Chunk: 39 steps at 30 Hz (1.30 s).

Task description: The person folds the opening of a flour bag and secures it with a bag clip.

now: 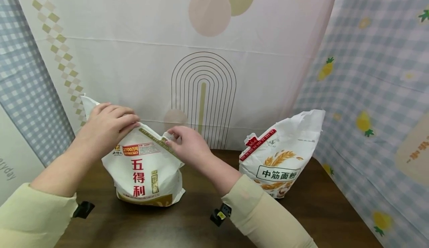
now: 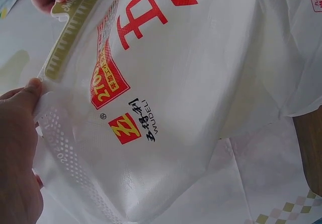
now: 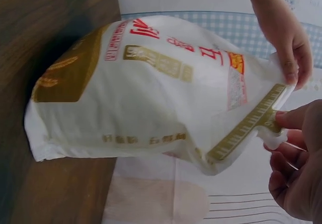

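A white flour bag (image 1: 167, 177) with red and gold print stands upright on the left half of the table. My left hand (image 1: 104, 129) grips its top edge, thumb in front and fingers behind. At the other end of the top, my right hand (image 1: 191, 145) pinches the notched tab of the gold strip (image 3: 246, 126) printed along the bag's slanting upper edge. The thumb lies on the tab's front in the right wrist view. In the left wrist view the bag's corner (image 2: 70, 148), dotted with small holes, hangs beyond the left hand. Part of the upper edge is hidden by my fingers.
A second flour bag (image 1: 308, 136), with a red strip and wheat print, stands to the right, its top leaning right. The dark wooden table (image 1: 161, 225) meets a white patterned cloth (image 1: 134, 73) at the back. A blue checked cloth (image 1: 362, 73) hangs on the right.
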{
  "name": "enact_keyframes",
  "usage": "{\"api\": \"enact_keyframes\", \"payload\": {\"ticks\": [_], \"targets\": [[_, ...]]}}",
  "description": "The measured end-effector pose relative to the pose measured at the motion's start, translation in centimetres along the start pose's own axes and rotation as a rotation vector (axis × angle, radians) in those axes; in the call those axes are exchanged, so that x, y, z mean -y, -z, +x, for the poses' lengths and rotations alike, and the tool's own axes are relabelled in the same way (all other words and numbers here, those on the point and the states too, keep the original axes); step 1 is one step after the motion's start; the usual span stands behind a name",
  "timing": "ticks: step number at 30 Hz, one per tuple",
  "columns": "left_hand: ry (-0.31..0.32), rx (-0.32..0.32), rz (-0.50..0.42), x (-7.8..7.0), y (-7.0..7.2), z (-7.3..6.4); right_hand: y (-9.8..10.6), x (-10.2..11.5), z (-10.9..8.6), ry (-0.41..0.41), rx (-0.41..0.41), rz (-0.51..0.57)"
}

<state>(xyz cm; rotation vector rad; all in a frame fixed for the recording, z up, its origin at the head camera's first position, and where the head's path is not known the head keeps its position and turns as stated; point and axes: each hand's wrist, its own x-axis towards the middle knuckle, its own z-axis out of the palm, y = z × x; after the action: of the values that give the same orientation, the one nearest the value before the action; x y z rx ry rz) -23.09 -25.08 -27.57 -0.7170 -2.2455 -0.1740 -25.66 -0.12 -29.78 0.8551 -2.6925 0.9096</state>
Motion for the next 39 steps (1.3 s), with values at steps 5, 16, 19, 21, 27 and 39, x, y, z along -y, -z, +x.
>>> {"api": "enact_keyframes", "payload": {"ticks": [5, 16, 19, 21, 27, 39], "targets": [[0.010, 0.010, 0.016, 0.0, -0.2, 0.1, -0.4, -0.7, -0.2, 0.000, 0.001, 0.015], [0.034, 0.046, 0.046, -0.2, -0.5, 0.5, -0.7, -1.0, -0.2, -0.025, -0.008, 0.018], [0.041, 0.062, 0.061, -0.2, -0.6, 0.6, -0.8, -1.1, -0.3, -0.033, -0.006, 0.025], [0.041, 0.064, 0.068, -0.2, -0.7, 0.6, -0.9, -1.2, -0.3, -0.035, -0.008, 0.028], [0.034, 0.046, 0.073, -0.3, -0.7, 0.7, -1.1, -1.4, -0.4, -0.021, -0.030, 0.038], [0.014, 0.048, 0.087, -0.5, -0.5, 1.2, -1.6, -2.1, -0.8, -0.001, -0.076, 0.081]]}}
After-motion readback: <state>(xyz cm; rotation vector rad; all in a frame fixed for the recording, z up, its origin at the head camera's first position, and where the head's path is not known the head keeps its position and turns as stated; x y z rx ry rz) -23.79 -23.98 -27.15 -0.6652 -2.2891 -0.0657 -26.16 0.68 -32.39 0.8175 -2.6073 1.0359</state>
